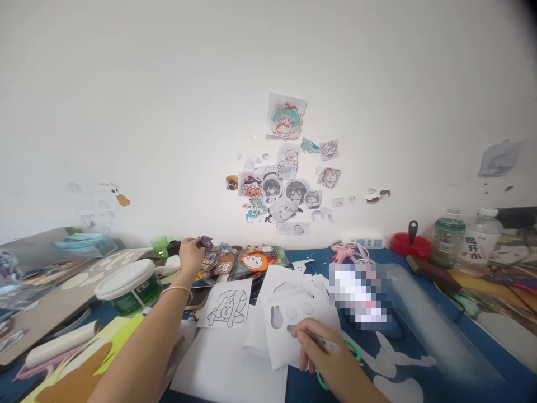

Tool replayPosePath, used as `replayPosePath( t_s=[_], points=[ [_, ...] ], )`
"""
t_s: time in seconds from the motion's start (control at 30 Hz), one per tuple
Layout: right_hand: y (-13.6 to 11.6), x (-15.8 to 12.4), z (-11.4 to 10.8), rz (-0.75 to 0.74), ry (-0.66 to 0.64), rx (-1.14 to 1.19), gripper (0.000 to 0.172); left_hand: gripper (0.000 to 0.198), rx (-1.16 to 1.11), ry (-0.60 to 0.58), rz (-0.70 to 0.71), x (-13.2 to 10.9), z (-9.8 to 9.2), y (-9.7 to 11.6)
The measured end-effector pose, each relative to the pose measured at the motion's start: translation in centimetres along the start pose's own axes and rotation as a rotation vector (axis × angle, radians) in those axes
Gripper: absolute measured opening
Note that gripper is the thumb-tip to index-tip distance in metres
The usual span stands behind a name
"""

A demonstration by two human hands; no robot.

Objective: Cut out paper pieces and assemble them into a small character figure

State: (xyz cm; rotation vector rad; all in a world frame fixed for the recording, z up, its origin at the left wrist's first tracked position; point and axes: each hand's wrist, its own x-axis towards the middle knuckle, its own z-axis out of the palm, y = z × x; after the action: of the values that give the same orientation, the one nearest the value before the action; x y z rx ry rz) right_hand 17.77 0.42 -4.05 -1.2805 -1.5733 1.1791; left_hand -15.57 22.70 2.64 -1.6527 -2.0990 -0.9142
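My left hand point(192, 256) reaches to the back of the desk, fingers bent together beside a small purple cartoon cutout point(206, 242); what they grip is partly hidden. Several colourful cartoon cutouts point(254, 260) lie just right of it. In my right hand point(325, 358) is a pen with a clear barrel point(326, 342), over a white sheet point(289, 341) with cut-out holes, one bunny-shaped. Green-handled scissors point(356, 350) show partly beneath this hand. To the left lies a sheet with a line drawing of a figure point(227, 307), above a blank white sheet point(229, 364).
A white-lidded green tub point(130, 285) and a white roll point(62, 342) stand left. Right are a blurred-out phone point(361, 296), a pink glue gun point(343, 254), a clear plastic roll point(440, 324), a red bowl point(409, 246) and bottles point(478, 240). Drawings point(287, 116) hang on the wall.
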Motion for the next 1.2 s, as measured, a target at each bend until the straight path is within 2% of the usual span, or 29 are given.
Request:
replayPosePath(
  t_s=[0.1,0.27,0.4,0.5,0.67,0.77,0.9,1.0,1.1,1.2],
  points=[
    [0.3,0.0,0.1,-0.031,-0.008,0.018,0.027,0.029,0.039,0.013,0.108,-0.3,-0.1,-0.1],
    [0.3,-0.2,0.2,-0.043,-0.006,0.026,0.025,0.024,0.072,-0.122,0.364,-1.7,0.9,0.2],
    [0.1,-0.3,0.1,-0.052,-0.015,0.021,0.025,0.025,0.077,-0.175,0.432,-2.2,1.8,0.7],
    [0.1,-0.3,0.1,-0.044,-0.018,0.017,0.024,0.025,0.075,-0.142,0.391,-2.1,1.3,0.7],
    [0.2,-0.2,0.3,-0.036,0.004,0.009,0.022,0.029,0.076,-0.033,0.278,-1.9,-1.1,0.2],
    [0.3,-0.1,0.6,-0.034,0.015,-0.010,0.022,0.028,0.067,-0.051,0.301,-2.4,-2.1,0.3],
    [0.4,0.0,0.7,-0.050,0.011,-0.029,0.021,0.036,0.017,-0.082,0.285,-3.5,-2.3,0.6],
    [0.2,0.0,0.6,-0.060,0.014,-0.021,0.021,0.039,-0.055,-0.033,0.172,-3.9,-2.4,0.9],
    [0.0,-0.1,0.4,-0.055,0.007,-0.013,0.020,0.035,-0.152,0.029,0.002,-3.6,-3.0,1.0],
    [-0.2,-0.1,0.3,-0.070,0.007,-0.009,0.022,0.032,-0.281,0.005,-0.137,-3.2,-4.0,1.3]
  ],
)
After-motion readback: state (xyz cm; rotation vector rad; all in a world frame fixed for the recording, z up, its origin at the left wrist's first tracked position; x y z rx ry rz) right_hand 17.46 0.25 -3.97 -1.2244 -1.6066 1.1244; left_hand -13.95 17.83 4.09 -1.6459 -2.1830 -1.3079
